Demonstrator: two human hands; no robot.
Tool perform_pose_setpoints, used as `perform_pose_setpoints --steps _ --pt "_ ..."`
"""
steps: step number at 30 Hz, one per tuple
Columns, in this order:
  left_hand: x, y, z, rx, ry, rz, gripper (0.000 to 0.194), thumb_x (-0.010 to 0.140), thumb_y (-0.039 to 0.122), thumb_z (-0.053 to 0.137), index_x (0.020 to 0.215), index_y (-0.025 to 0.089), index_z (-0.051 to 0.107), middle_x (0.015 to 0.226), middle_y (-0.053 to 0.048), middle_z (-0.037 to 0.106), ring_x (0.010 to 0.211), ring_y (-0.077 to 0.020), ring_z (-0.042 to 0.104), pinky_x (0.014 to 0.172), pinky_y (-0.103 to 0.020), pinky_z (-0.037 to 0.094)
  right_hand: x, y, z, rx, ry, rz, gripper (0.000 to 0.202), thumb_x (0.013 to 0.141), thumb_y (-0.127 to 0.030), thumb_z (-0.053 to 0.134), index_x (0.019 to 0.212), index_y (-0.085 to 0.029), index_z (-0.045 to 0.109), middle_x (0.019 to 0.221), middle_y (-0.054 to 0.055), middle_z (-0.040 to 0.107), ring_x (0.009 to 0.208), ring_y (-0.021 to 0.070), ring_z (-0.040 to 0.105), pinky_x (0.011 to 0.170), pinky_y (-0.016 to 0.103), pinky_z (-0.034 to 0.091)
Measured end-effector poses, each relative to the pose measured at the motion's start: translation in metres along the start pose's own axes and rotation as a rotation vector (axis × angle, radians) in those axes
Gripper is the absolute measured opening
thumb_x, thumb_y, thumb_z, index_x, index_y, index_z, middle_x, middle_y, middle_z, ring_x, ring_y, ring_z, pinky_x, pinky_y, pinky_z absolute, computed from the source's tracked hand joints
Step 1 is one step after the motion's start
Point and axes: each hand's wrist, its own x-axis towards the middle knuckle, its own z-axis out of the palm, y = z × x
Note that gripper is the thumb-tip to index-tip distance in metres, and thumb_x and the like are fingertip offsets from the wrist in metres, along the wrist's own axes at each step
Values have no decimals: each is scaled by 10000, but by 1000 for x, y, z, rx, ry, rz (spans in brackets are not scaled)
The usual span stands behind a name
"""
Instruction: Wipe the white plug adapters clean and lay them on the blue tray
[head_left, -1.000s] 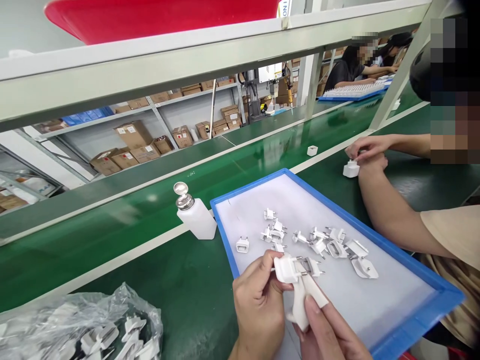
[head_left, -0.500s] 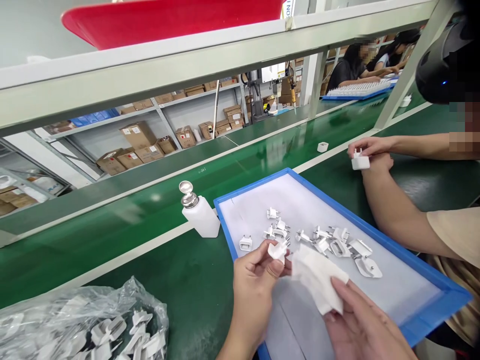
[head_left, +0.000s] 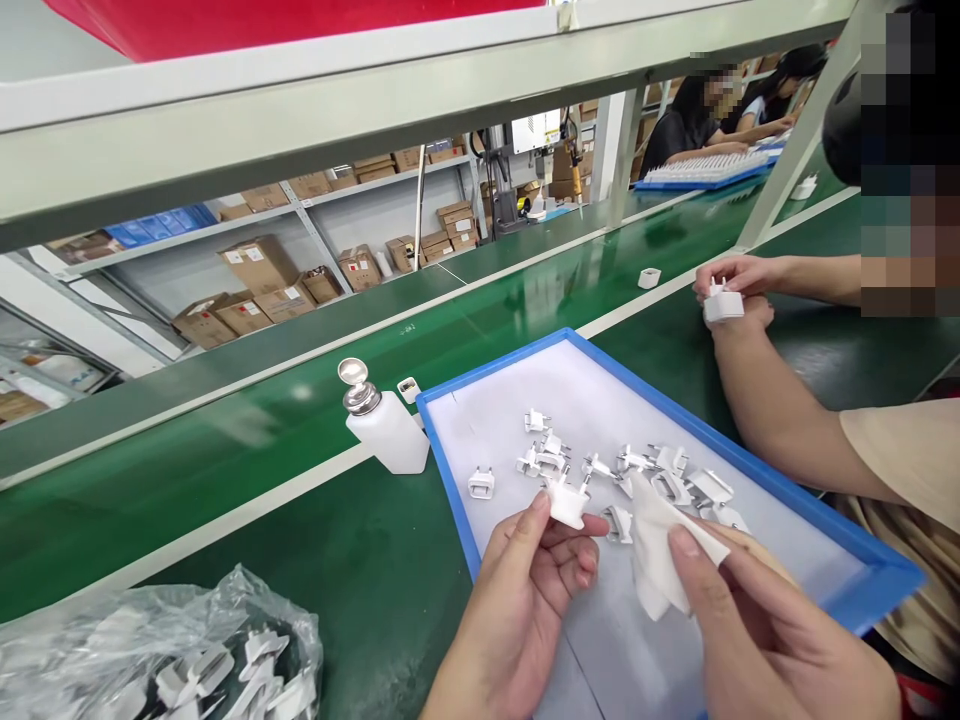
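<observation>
My left hand [head_left: 532,580] holds a white plug piece [head_left: 568,502] between thumb and fingers, its two metal pins pointing up. To the right, my right hand [head_left: 765,610] pinches a folded white cloth [head_left: 656,555], which hangs apart from the plug. Both hands are above a blue-rimmed tray [head_left: 495,350] with a pale lining. Several loose white plug pieces [head_left: 671,487] lie in the tray beyond my hands, and a single one [head_left: 481,484] sits near its left side.
Left of the tray stands a white pump bottle [head_left: 390,435], a small white part [head_left: 409,389] behind it. A clear bag [head_left: 285,620] of plug pieces lies lower left. At right, another person's hands [head_left: 739,290] hold a white plug. A metal beam [head_left: 300,110] crosses above.
The cloth has moved right, away from the plug, and my left hand has turned so its palm shows more. The view has shifted slightly. A small white part now shows behind the bottle.
</observation>
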Motion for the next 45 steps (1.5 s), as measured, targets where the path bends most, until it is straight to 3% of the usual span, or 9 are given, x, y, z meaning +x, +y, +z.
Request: perform_pose_setpoints --steps 2,4,7,14,21,29,34,39,45 --pt "-1 -1 1 63 -61 19 302 913 363 744 862 68 779 875 -132 762 663 -103 591 628 -205 490 1 -14 6 -93 50 -246 127 932 -294 717 1010 -224 789 927 13 703 791 120 668 708 166 508" --pt "-3 -3 2 116 -101 37 318 903 379 752 864 67 796 801 -94 728 670 -111 582 641 -221 487 3 -21 10 -142 -24 -448 192 950 -205 685 1117 -243 772 910 -1 670 742 90 647 700 162 504" --pt "-7 -10 2 123 -44 104 285 816 402 842 920 140 807 740 -40 707 686 -139 611 700 -272 512 5 -19 12 -148 -168 -577 329 954 -117 643 1254 -232 714 952 17 653 756 92 644 697 180 510" --pt "-6 -17 -2 142 53 134 379 806 516 823 913 154 792 733 -32 672 689 -153 596 677 -286 481 0 -4 11 -135 -228 -605 370 942 -65 630 1273 -221 681 1014 34 654 822 93 674 779 175 523" --pt "-1 -13 -7 423 -136 178 462 968 471 645 639 145 648 667 -6 498 717 -143 480 690 -268 382 5 -1 9 -87 -324 -547 356 959 -98 609 1286 -214 685 986 43 659 765 108 674 688 184 549" --pt "3 -23 -9 228 70 118 458 827 575 777 706 142 689 674 -5 555 669 -131 480 657 -256 406 -7 6 10 -132 -287 -545 377 939 -83 635 1288 -213 697 996 40 688 826 116 702 749 168 553" --pt "3 -24 -7 71 179 65 467 721 578 864 701 153 670 636 16 559 630 -131 506 653 -265 442 -6 10 10 -119 -365 -635 533 927 -28 614 1430 -204 609 1058 70 666 924 140 699 867 214 559" --pt "1 -22 -7 63 194 55 473 715 591 864 752 156 682 677 4 613 680 -138 540 681 -265 443 5 9 6 -115 -524 -781 647 941 -4 571 1552 -189 466 1046 104 682 928 182 683 813 278 585" --pt "-1 -24 -6 204 110 106 511 783 607 804 650 145 629 603 38 488 636 -106 430 624 -242 362 9 2 11 -105 -484 -729 630 952 -6 568 1546 -195 474 977 74 650 832 142 637 727 243 544"
